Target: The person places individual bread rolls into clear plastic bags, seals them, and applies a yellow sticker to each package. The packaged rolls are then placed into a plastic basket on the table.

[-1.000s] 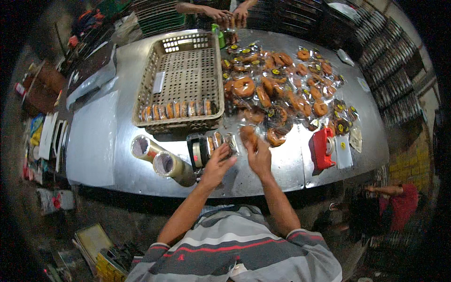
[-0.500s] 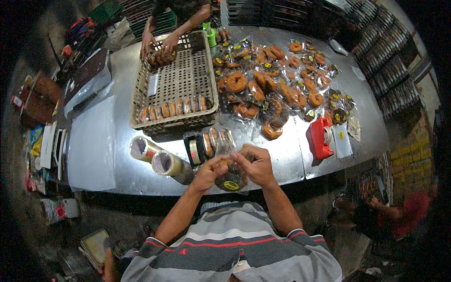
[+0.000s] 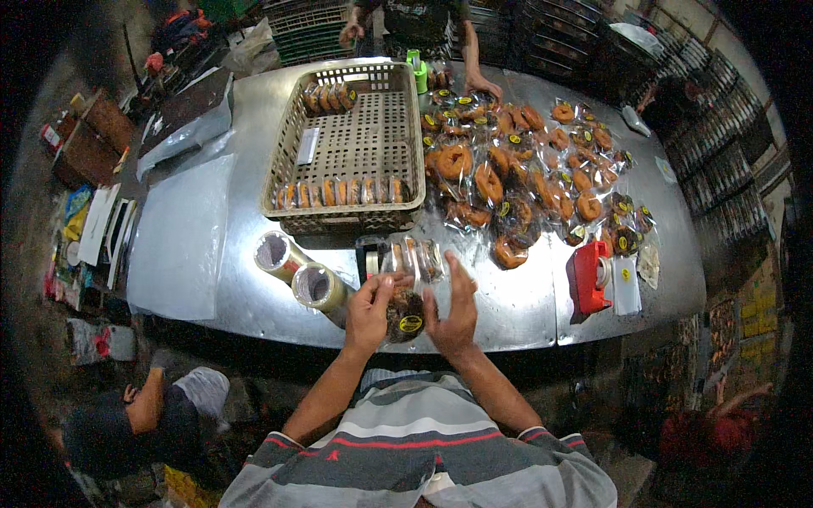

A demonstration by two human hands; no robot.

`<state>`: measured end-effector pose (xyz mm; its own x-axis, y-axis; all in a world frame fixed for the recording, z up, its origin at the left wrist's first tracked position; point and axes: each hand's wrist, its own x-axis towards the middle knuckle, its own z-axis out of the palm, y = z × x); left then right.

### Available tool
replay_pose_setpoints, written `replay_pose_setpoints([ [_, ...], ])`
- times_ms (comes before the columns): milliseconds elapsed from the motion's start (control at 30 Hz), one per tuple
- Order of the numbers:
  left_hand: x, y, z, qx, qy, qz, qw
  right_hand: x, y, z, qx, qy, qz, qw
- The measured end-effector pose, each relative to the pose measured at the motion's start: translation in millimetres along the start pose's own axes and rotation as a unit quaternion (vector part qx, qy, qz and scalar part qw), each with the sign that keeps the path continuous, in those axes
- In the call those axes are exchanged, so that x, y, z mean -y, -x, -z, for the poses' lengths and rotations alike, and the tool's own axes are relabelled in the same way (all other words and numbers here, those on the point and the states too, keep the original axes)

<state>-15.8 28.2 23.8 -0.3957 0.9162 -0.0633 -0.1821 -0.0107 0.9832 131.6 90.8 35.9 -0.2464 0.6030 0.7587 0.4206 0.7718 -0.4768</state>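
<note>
Between my hands is a dark doughnut in a clear plastic bag with a yellow oval sticker [image 3: 410, 325], close to the table's near edge. My left hand [image 3: 369, 311] is closed on its left side, thumb and fingers on the wrap. My right hand [image 3: 456, 313] stands open at its right side, fingers stretched upward; whether its palm touches the bag I cannot tell. Just beyond my hands, several bagged doughnuts [image 3: 415, 256] stand in a row beside a dark tape dispenser [image 3: 369, 254], partly hidden by my left hand.
A beige plastic crate [image 3: 279, 182] holds rows of bagged doughnuts. Two tape rolls stacks [image 3: 318, 286] stand to its near side. A pile of bagged doughnuts [image 3: 517, 169] covers the right. A red tape dispenser [image 3: 588, 275] stands nearer. Across the table, a co-worker's hand [image 3: 483, 85] reaches to the pile.
My right hand has opened and moved off the pinched bag top, while my left stays on the doughnut. The co-worker's hands have left the crate; one is now at the pile.
</note>
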Motion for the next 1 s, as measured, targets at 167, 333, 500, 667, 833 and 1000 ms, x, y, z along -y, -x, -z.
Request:
replay_pose_setpoints([
  [167, -18, 6, -6, 0.033, -0.056, -0.145, 0.987, 8, 3, 13, 0.240, -0.386, -0.427, 0.782],
  [333, -15, 6, -15, -0.074, -0.278, -0.335, 0.897, 10, 7, 9, 0.088, -0.633, -0.462, 0.615],
  [500, -35, 9, 9, 0.137, -0.243, -0.020, 0.960, -13, 5, 14, 0.187, -0.413, -0.386, 0.804],
  [667, -7, 10, 9, 0.093, -0.219, 0.019, 0.971, -6, 3, 5, 0.167, -0.215, -0.278, 0.921],
  [833, -6, 21, 13, 0.074, 0.100, 0.098, 0.987, -5, -5, 17, 0.230, -0.268, -0.126, 0.927],
  [1000, 37, 23, 20, -0.075, -0.144, 0.039, 0.986, 2, 37, -15, 0.283, -0.136, -0.209, 0.926],
])
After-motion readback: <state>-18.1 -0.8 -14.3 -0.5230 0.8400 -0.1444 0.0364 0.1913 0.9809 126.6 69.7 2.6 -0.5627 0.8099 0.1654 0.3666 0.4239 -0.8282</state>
